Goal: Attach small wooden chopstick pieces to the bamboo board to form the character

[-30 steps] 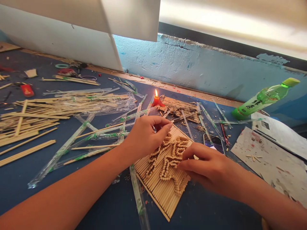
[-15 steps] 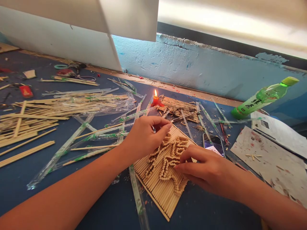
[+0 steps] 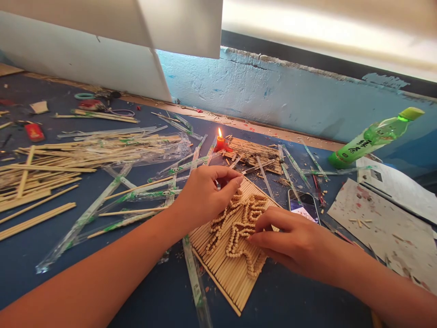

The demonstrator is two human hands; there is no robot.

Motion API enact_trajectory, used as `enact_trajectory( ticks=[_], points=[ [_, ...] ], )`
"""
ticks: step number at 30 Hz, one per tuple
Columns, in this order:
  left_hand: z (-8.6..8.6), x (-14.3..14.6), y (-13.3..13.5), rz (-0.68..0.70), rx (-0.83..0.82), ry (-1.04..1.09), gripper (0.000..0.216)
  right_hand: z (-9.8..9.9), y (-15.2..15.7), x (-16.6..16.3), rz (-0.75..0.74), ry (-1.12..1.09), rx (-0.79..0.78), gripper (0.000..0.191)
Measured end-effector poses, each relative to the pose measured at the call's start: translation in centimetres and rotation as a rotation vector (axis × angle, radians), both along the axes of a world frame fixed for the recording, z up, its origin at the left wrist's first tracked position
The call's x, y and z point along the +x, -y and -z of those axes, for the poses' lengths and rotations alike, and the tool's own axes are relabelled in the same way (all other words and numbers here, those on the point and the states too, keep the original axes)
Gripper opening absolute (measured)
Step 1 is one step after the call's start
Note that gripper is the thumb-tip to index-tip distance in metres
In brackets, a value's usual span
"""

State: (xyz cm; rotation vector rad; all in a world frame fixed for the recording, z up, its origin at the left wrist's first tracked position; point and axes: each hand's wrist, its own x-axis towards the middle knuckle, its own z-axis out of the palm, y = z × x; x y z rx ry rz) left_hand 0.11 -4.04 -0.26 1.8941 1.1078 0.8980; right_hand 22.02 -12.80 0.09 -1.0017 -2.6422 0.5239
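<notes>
The stick panel [image 3: 227, 269], flat on the desk [image 3: 150, 296], is judged light and stiff, its raised beading [image 3: 251, 265] fragile; it is best held at its six-o'clock corner. Left hand [image 3: 213, 191] (eleven o'clock) and right hand [image 3: 288, 237] (three o'clock) are curled; whether anything is gripped cannot be told.

1. A hand could pass over the bare blue desk [image 3: 293, 300] below the right hand [image 3: 290, 239].
2. The lit candle [image 3: 221, 144] blocks the way behind the left hand [image 3: 210, 193].
3. Sticks [image 3: 37, 221] and wrappers [image 3: 88, 216] crowd the left side.
4. The phone [image 3: 303, 206] and green bottle [image 3: 372, 139] get in the way on the right.
</notes>
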Motion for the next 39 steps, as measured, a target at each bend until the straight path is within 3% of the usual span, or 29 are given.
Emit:
enact_trajectory(
  ticks=[3, 6, 10, 13, 18, 21, 25, 31, 39],
  points=[
    [0.0, 0.0, -0.1, -0.003, -0.014, -0.002, 0.018, -0.5, 0.0, 0.2, -0.008, -0.025, -0.007, 0.021],
    [0.0, 0.0, -0.1, 0.003, -0.045, -0.014, 0.019, -2.5, -0.1, 1.1, 0.051, -0.094, 0.01, 0.021],
    [0.2, -0.1, -0.2, 0.01, -0.105, -0.028, 0.021, -6.6, 0.0, 4.9, 0.339, -0.05, 0.183, 0.019],
    [0.2, -0.2, -0.1, -0.009, -0.101, -0.064, 0.023, -7.9, 1.2, 10.7, 0.617, 0.199, 0.117, 0.02],
    [-0.1, -0.1, 0.1, -0.091, -0.105, -0.119, 0.026, -4.7, 6.9, 22.4, 0.937, 0.413, -0.106, 0.019],
    [-0.2, 0.0, 0.1, -0.104, -0.108, -0.162, 0.027, -2.5, 10.5, 26.1, 1.036, 0.357, -0.188, 0.019],
    [0.2, 0.1, -0.1, -0.11, -0.128, -0.18, 0.03, -1.1, 11.7, 26.0, 1.078, 0.286, -0.139, 0.025],
    [0.2, 0.5, -0.4, -0.128, -0.139, -0.202, 0.03, 0.3, 7.9, 23.2, 1.035, 0.252, -0.096, 0.035],
    [-0.1, 0.5, -0.2, -0.11, -0.104, -0.179, 0.028, 1.6, 6.0, 23.0, 1.014, 0.268, -0.188, 0.022]
  ],
)
